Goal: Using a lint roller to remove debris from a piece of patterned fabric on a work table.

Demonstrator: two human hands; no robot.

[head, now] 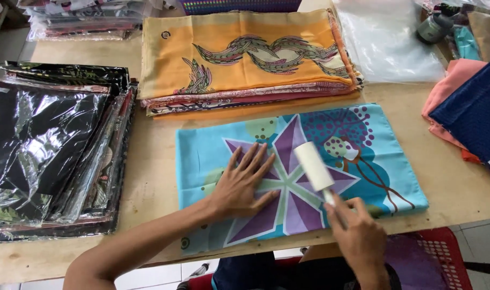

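The left hand (244,185) lies flat, fingers spread, on a folded blue cloth (304,166) printed with a purple star, which rests on the wooden desk (153,177) at its near edge. The right hand (358,236) has its grip closed around the handle of a white lint roller (313,165), whose drum rests on the cloth just right of the left fingertips. Likely fault: if the flat hand eases its pressure, the sticky drum may drag and wrinkle the thin fabric or pull it off the near edge. The roller could also run onto the left fingers. Behind the blue cloth sits a stack of folded orange cloths (245,53). Plastic-wrapped dark packs (46,145) are piled at left; clear bags (384,48) and folded pink and navy fabrics (465,107) lie at right.
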